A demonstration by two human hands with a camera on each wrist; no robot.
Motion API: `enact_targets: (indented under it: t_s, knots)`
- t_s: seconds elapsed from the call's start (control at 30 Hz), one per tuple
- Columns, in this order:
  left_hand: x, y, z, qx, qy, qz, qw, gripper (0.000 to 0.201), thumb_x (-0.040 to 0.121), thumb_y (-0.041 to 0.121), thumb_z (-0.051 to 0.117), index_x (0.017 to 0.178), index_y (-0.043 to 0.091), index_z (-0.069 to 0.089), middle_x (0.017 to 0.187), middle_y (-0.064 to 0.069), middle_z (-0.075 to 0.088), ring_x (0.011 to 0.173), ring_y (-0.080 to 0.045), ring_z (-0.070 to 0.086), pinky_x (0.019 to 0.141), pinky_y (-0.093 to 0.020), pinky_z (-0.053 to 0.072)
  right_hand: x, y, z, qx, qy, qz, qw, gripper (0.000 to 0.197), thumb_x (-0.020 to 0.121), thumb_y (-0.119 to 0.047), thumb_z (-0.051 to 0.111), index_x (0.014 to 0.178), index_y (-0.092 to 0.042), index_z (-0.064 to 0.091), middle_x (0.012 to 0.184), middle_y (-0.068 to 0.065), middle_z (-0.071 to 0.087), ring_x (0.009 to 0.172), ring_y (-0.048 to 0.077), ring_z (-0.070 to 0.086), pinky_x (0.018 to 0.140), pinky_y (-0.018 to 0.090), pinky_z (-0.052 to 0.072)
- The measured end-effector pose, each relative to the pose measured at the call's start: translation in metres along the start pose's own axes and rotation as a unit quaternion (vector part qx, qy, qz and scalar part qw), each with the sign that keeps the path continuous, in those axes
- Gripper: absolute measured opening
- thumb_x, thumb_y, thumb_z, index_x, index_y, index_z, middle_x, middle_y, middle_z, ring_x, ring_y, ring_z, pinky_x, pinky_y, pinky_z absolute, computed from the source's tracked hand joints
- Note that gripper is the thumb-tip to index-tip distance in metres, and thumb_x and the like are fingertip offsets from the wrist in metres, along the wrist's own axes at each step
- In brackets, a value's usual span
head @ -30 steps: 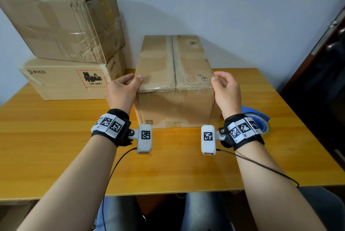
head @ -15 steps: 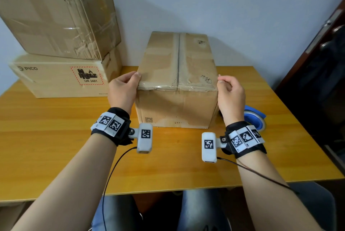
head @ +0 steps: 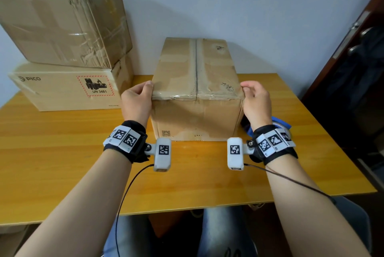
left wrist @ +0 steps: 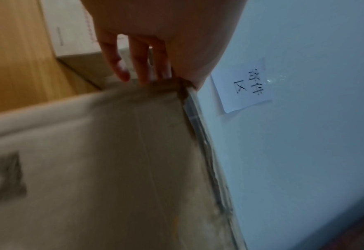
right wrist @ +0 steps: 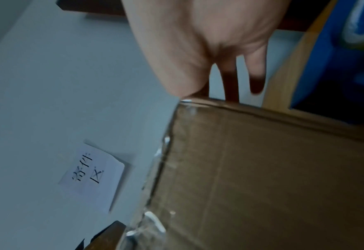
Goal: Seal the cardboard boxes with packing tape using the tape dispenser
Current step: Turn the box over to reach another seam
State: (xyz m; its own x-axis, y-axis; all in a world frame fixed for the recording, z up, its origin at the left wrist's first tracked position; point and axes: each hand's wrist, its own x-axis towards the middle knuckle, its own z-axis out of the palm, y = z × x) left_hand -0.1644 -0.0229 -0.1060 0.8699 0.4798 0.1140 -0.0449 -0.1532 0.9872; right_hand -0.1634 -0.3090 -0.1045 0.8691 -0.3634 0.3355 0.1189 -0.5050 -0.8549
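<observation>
Cardboard box (head: pixel 197 90) sits mid-table, flaps closed; your left hand (head: pixel 136 104) and right hand (head: pixel 256 104) clasp its near top corners, fingers curled over. You're squaring it. Next, reach right for the blue tape dispenser (head: pixel 280 124) behind your wrist.

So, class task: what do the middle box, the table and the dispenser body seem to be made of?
Middle box: brown corrugated cardboard, matte and scuffed, with glossy clear tape wrinkled along its near top edge.
Table: wood or wood-look laminate, with orange grain stripes and a soft sheen.
Dispenser: probably plastic, smooth uniform blue; mostly hidden.
</observation>
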Motion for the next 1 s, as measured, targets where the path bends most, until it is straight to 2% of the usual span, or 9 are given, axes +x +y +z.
enact_targets:
  t_s: [0.1,0.17,0.27,0.37,0.43,0.57,0.73,0.9,1.0]
  knots:
    - [-0.006,0.003,-0.002,0.061,-0.039,0.044,0.996,0.072,0.087,0.058,0.067,0.141,0.013,0.051,0.111,0.004,0.071,0.11,-0.013,0.064,0.097,-0.034,0.051,0.002,-0.012,-0.013,-0.056,0.016,-0.02,0.998,0.035,0.102,-0.006,0.042,0.119,-0.022,0.068,0.125,-0.009,0.066,0.122,0.015,0.056,0.094,0.019,0.038]
    - [-0.013,0.007,0.0,0.1,-0.053,0.114,0.987,0.081,0.08,0.064,0.071,0.143,0.022,0.044,0.123,0.004,0.065,0.119,-0.015,0.057,0.101,-0.037,0.047,-0.005,-0.027,-0.013,-0.09,-0.001,-0.09,0.992,0.033,0.101,-0.013,0.048,0.12,-0.026,0.072,0.129,-0.012,0.065,0.126,0.017,0.049,0.1,0.022,0.033]
    - [-0.024,0.019,0.01,0.214,-0.084,0.251,0.94,0.058,0.077,0.068,0.067,0.124,0.035,0.065,0.135,0.008,0.058,0.128,-0.021,0.046,0.103,-0.037,0.037,-0.013,-0.045,-0.002,-0.146,-0.122,-0.18,0.965,0.022,0.095,-0.035,0.062,0.113,-0.034,0.075,0.13,-0.016,0.065,0.127,0.017,0.048,0.107,0.034,0.033]
    - [-0.036,0.026,0.026,0.27,-0.127,0.322,0.898,0.047,0.076,0.076,0.055,0.098,0.04,0.076,0.119,0.019,0.067,0.117,-0.02,0.051,0.092,-0.049,0.047,-0.013,-0.049,0.001,-0.176,-0.179,-0.167,0.954,0.029,0.086,-0.055,0.07,0.109,-0.039,0.077,0.125,-0.023,0.066,0.123,0.011,0.048,0.098,0.037,0.043]
    - [-0.04,0.024,0.034,0.286,-0.132,0.325,0.892,0.043,0.074,0.075,0.057,0.091,0.04,0.077,0.109,0.021,0.071,0.109,-0.015,0.055,0.084,-0.048,0.05,-0.014,-0.048,0.001,-0.165,-0.183,-0.152,0.957,0.037,0.08,-0.057,0.075,0.111,-0.038,0.076,0.124,-0.026,0.066,0.123,0.006,0.046,0.093,0.033,0.045]
    - [-0.044,0.019,0.043,0.289,-0.094,0.312,0.9,0.032,0.071,0.066,0.074,0.086,0.038,0.074,0.094,0.017,0.072,0.096,-0.011,0.059,0.074,-0.043,0.053,-0.015,-0.044,0.004,-0.165,-0.177,-0.149,0.959,0.04,0.074,-0.052,0.081,0.112,-0.039,0.075,0.125,-0.028,0.065,0.121,0.004,0.045,0.095,0.033,0.045]
    - [-0.04,0.016,0.037,0.292,-0.082,0.29,0.908,0.037,0.067,0.061,0.081,0.093,0.036,0.073,0.097,0.013,0.071,0.092,-0.008,0.06,0.07,-0.037,0.055,-0.013,-0.038,0.006,-0.179,-0.172,-0.136,0.959,0.042,0.074,-0.049,0.082,0.114,-0.044,0.073,0.127,-0.027,0.064,0.123,0.002,0.044,0.092,0.031,0.045]
    - [-0.022,0.014,0.022,0.233,-0.13,0.274,0.924,0.041,0.062,0.05,0.088,0.097,0.033,0.073,0.108,0.017,0.072,0.101,-0.005,0.064,0.086,-0.037,0.056,-0.009,-0.039,0.009,-0.187,-0.168,-0.137,0.958,0.042,0.072,-0.048,0.083,0.113,-0.044,0.073,0.126,-0.024,0.065,0.115,0.003,0.049,0.087,0.033,0.048]
    - [-0.013,0.008,0.013,0.175,-0.132,0.223,0.95,0.052,0.061,0.04,0.092,0.108,0.024,0.075,0.139,0.008,0.06,0.122,-0.007,0.056,0.105,-0.028,0.046,-0.007,-0.039,0.013,-0.19,-0.166,-0.13,0.959,0.043,0.072,-0.05,0.082,0.114,-0.046,0.072,0.126,-0.02,0.065,0.113,0.004,0.049,0.083,0.03,0.045]
